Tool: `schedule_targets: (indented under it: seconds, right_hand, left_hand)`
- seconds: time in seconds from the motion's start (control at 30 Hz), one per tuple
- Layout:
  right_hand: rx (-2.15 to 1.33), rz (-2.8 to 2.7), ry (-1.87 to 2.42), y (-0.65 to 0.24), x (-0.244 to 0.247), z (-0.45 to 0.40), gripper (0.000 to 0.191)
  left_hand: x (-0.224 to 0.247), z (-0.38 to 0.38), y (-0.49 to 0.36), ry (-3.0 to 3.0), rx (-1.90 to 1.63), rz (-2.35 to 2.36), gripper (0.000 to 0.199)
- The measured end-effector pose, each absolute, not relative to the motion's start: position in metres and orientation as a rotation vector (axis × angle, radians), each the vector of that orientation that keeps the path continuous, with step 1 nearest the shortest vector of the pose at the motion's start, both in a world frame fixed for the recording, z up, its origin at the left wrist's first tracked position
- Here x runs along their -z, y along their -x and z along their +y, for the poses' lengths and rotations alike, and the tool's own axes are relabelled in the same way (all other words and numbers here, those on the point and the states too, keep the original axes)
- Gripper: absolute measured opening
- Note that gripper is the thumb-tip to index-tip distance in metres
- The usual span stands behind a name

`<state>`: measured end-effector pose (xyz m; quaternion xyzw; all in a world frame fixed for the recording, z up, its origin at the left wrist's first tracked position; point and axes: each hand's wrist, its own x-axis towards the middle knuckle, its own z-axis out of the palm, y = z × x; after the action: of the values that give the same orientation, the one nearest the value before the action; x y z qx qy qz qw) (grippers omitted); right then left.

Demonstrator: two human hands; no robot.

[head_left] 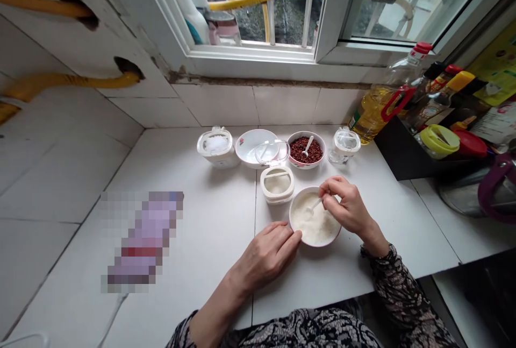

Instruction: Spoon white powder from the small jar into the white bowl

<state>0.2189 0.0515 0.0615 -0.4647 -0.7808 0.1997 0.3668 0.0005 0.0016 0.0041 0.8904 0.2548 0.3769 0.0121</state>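
Observation:
A small white spoon [313,207] is pinched in my right hand [349,205], its tip in the pale powder [316,227] that fills a white bowl [318,244]. My left hand [268,251] holds the bowl at its left rim. Just behind the bowl's left side is a seasoning jar [277,197] with its clear lid [272,153] flipped up and some pale contents inside. Farther back sits a bowl of dark red grains [296,149] with another white spoon [308,145] in it. Beside that bowl, an empty-looking white bowl [245,146] is partly hidden by the raised lid.
A jar of white grains [217,146] stands at the back left, a clear lidded jar [344,144] at the back right. An oil bottle [373,106] and a black rack [397,149] of bottles line the right. A blurred-out object [147,235] lies left on the white counter [201,283].

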Motion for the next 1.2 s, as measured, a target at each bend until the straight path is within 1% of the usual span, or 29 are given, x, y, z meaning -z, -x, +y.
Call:
schedule_targets:
  seconds: [0.17,0.4,0.5,0.67,0.77,0.83,0.97,1.07,1.13,1.2]
  right_hand:
    - [-0.812,-1.716,1.323,-0.223,-0.065,0.052,0.013]
    - [-1.118,-1.407,1.3,-0.22,-0.062,0.059,0.009]
    - [-1.199,-1.301,1.284,-0.223,-0.058,0.064,0.009]
    - [-1.22,-1.169,1.239,-0.223,-0.054,0.07,0.008]
    - [-1.149,-1.163,1.179,-0.216,-0.056,0.067,0.008]
    - [-1.038,-1.22,1.141,-0.209,-0.058,0.062,0.009]
    - [-0.624,-1.568,1.087,-0.197,-0.058,0.055,0.008]
    - [-0.275,-1.988,0.936,-0.193,-0.056,0.057,0.018]
    - [-0.157,-2.105,0.871,-0.194,-0.058,0.058,0.023]
    - [-0.136,-2.061,0.893,-0.197,-0.061,0.058,0.022]
  left_hand:
    - [-0.003,0.001,0.0,-2.775,-1.19,0.79,0.019]
    - [-0.005,0.002,-0.001,-2.771,-1.178,0.786,0.02]
    - [-0.004,0.002,-0.001,-2.783,-1.185,0.79,0.021]
    - [-0.004,0.002,-0.001,-2.793,-1.192,0.791,0.02]
    - [-0.004,0.003,-0.003,-2.809,-1.191,0.8,0.021]
    - [-0.004,0.003,-0.003,-2.818,-1.187,0.811,0.021]
    - [-0.003,0.004,-0.004,-2.836,-1.15,0.835,0.025]
    - [-0.004,0.004,-0.005,-2.857,-1.142,0.84,0.027]
    - [-0.004,0.004,-0.005,-2.858,-1.15,0.846,0.027]
    - [-0.005,0.004,-0.005,-2.857,-1.154,0.848,0.026]
